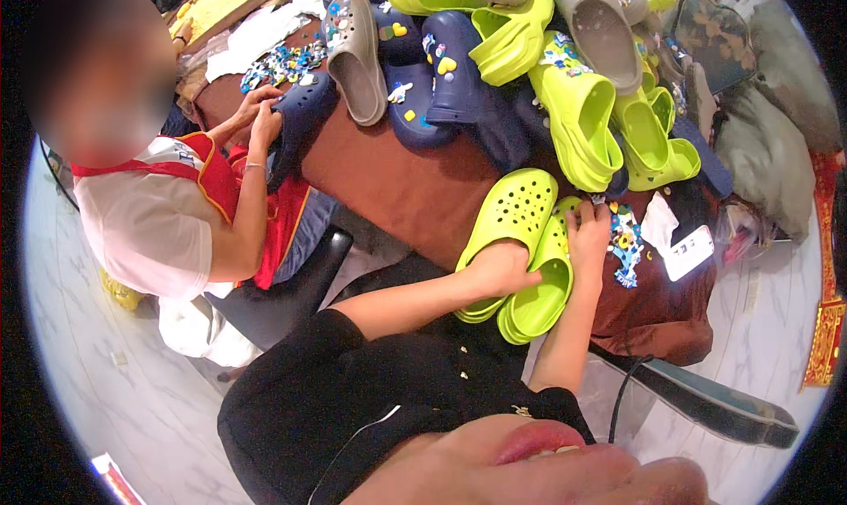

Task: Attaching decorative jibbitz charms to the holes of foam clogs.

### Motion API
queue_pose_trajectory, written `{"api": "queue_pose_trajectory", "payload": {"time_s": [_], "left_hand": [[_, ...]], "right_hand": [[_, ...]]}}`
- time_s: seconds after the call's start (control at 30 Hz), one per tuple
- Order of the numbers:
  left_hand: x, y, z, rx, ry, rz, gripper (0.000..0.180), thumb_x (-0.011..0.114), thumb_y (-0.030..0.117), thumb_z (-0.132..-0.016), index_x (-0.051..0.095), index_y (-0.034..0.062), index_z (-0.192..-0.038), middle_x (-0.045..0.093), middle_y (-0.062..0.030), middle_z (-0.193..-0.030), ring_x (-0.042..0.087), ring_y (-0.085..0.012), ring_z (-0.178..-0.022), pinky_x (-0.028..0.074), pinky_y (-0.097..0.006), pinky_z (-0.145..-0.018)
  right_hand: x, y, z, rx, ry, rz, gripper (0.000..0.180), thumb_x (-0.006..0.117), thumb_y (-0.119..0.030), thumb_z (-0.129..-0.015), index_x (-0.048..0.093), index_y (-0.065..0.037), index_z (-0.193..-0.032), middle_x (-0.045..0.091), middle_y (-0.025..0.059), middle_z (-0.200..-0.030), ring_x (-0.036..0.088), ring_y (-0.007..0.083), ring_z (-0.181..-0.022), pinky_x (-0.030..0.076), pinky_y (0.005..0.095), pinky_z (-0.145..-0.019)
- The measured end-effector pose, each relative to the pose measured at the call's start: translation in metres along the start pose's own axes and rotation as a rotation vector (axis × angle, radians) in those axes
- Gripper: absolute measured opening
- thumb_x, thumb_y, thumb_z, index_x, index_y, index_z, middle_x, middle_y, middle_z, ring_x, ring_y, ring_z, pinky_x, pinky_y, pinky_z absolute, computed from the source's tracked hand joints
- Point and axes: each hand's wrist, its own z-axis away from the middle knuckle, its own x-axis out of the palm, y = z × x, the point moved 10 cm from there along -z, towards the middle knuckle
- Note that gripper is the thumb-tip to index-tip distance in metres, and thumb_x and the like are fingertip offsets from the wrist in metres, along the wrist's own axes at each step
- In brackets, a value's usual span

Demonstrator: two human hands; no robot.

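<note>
two lime-green clogs lie side by side at the near edge of the surface, with at least five more lime-green clogs heaped behind them. about three navy clogs and two grey clogs sit farther back, though the pile hides some. small charms lie in two scattered clusters, too many to count.

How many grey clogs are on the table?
2: one grey clog lies at the far left of the pile, the other grey clog sits at the far end among the lime ones. More may be hidden underneath.
</note>
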Motion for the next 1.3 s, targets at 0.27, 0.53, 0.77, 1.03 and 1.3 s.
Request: {"api": "queue_pose_trajectory", "payload": {"time_s": [0.27,0.53,0.77,1.03,1.3], "left_hand": [[-0.005,0.006,0.003,-0.012,0.005,-0.018,0.054,0.063,0.044,-0.079,0.066,-0.0106,-0.077,0.065,-0.0279,-0.076,0.066,-0.0404,-0.071,0.053,-0.048,-0.071],[-0.009,0.001,0.005,-0.020,0.008,0.007,0.054,0.064,0.044,-0.079,0.067,-0.0095,-0.078,0.066,-0.0278,-0.077,0.066,-0.0402,-0.072,0.054,-0.048,-0.072],[0.000,0.016,0.005,0.073,-0.032,0.054,0.046,0.064,0.039,-0.077,0.069,-0.0067,-0.077,0.065,-0.0251,-0.074,0.065,-0.0382,-0.071,0.053,-0.047,-0.070],[0.001,0.007,0.005,0.036,0.011,0.043,0.047,0.064,0.039,-0.078,0.068,-0.0078,-0.079,0.066,-0.0257,-0.077,0.066,-0.0383,-0.072,0.054,-0.047,-0.069],[0.000,0.006,0.005,0.038,0.022,0.061,0.046,0.064,0.037,-0.078,0.068,-0.0080,-0.079,0.066,-0.0254,-0.077,0.066,-0.0384,-0.074,0.054,-0.047,-0.070]], "right_hand": [[0.002,0.004,0.002,-0.061,0.059,0.037,0.023,0.072,-0.023,-0.080,0.067,-0.006,-0.095,0.057,0.0236,-0.100,0.057,0.0426,-0.091,0.048,0.0488,-0.077],[0.005,-0.006,-0.006,-0.070,0.030,0.001,0.016,0.070,-0.022,-0.080,0.069,-0.010,-0.090,0.060,0.0143,-0.095,0.058,0.0372,-0.085,0.047,0.0469,-0.073],[-0.005,0.000,0.005,-0.161,0.086,0.008,0.019,0.067,-0.021,-0.084,0.070,-0.004,-0.093,0.059,0.0198,-0.092,0.057,0.0401,-0.082,0.045,0.0486,-0.070],[0.011,0.004,0.003,-0.261,0.147,-0.008,0.021,0.065,-0.020,-0.086,0.064,0.001,-0.081,0.058,0.0198,-0.090,0.057,0.0411,-0.079,0.044,0.0482,-0.067],[0.008,0.002,0.004,-0.207,0.164,-0.010,0.023,0.067,-0.018,-0.085,0.064,0.004,-0.081,0.062,0.0256,-0.092,0.058,0.0447,-0.085,0.046,0.0502,-0.077]]}}
